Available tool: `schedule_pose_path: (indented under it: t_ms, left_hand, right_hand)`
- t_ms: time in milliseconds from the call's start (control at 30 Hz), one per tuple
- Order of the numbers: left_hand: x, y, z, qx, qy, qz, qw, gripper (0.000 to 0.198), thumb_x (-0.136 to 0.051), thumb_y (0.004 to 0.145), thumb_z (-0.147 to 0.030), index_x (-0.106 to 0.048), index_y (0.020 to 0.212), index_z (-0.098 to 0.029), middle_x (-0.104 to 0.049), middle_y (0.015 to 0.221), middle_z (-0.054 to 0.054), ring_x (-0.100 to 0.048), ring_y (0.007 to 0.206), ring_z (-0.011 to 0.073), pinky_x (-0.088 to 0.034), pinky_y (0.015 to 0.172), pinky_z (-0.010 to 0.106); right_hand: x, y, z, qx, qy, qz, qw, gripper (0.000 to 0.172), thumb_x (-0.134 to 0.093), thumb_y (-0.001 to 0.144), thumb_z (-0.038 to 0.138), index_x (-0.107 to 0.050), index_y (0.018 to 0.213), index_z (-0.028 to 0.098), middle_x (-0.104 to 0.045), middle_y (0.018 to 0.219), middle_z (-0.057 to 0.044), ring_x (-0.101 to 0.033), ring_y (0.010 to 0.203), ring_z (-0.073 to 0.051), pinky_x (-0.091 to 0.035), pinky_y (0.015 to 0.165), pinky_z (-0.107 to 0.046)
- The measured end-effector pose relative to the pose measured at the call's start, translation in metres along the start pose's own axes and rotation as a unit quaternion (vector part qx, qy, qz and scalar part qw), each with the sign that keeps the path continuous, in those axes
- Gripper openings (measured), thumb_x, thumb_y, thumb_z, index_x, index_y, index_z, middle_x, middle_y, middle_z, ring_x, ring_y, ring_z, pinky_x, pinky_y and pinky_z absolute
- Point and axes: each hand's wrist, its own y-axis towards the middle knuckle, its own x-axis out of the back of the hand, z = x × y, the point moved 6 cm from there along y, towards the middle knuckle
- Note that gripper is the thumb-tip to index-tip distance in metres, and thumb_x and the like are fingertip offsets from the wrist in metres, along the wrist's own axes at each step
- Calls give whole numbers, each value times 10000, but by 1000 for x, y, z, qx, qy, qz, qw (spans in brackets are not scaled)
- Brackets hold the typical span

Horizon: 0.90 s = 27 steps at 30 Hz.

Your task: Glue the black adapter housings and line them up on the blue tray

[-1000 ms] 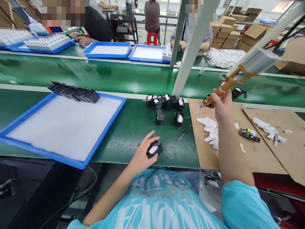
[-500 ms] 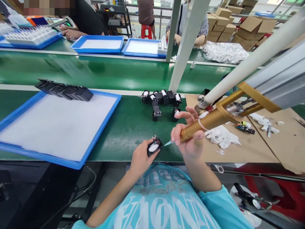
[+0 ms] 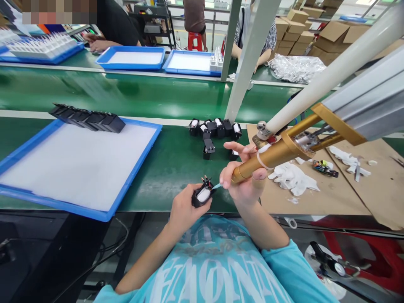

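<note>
In my left hand (image 3: 186,208) I grip a small black plug housing (image 3: 199,201) with a white piece inside and metal prongs at its top. My right hand (image 3: 244,181) is wrapped round a gold-coloured glue dispensing gun (image 3: 252,167), its index finger raised near the lever. The gun's pale blue nozzle (image 3: 216,186) reaches the housing's open side; whether it touches the inside I cannot tell. Beyond my hands, several more black housings (image 3: 218,128) stand in a group on the green bench, and one with its cover flipped up (image 3: 208,148) sits closer.
A blue-rimmed tray (image 3: 132,179) lies at left, with a row of black housings (image 3: 91,119) along its far side. White gloves (image 3: 292,177) rest on cardboard (image 3: 284,204) at right. A white post (image 3: 241,80) rises behind the bench. Co-workers sit across the line.
The gun has moved left and slightly down, bringing its nozzle from beside the housing to its open side. My left hand has shifted slightly left and tilted the housing.
</note>
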Motion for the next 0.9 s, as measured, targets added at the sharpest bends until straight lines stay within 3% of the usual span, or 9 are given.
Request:
schedule_pose_path:
  t_ms: [100,300,567,900]
  left_hand:
    - [1,1,-1,1,-2,2,1000,298,-694,779,-326,-554,1020,-218,-737,924,26,-701,734,171,-541,657,262]
    - [0,2,-1,10,-9,4,1000,322,-708,762,-317,-547,1021,-212,-731,869,10,-694,707,163,-532,643,253]
    - [-10,5,6,59,-18,21,998,304,-690,779,-344,-545,1013,-217,-727,869,9,-697,718,174,-526,642,265]
    - [-15,16,-6,9,-95,-14,995,340,-702,768,-343,-536,1043,-231,-721,1017,39,-718,875,214,-568,699,312]
  right_hand:
    - [1,0,0,6,-8,-1,1000,361,-612,803,596,-482,894,271,-664,1067,-3,-521,332,-42,-423,272,-210]
    - [-2,0,2,9,-4,-1,1000,425,-597,802,617,-514,1092,317,-657,1099,-26,-516,347,-53,-443,280,-240]
    - [-7,-3,-3,7,-27,-11,1000,468,-519,810,676,-464,1129,337,-642,1136,-34,-494,342,-54,-456,290,-263]
    - [-22,-3,-8,-8,17,26,999,404,-551,798,657,-469,971,301,-641,1115,-25,-513,341,-62,-452,267,-267]
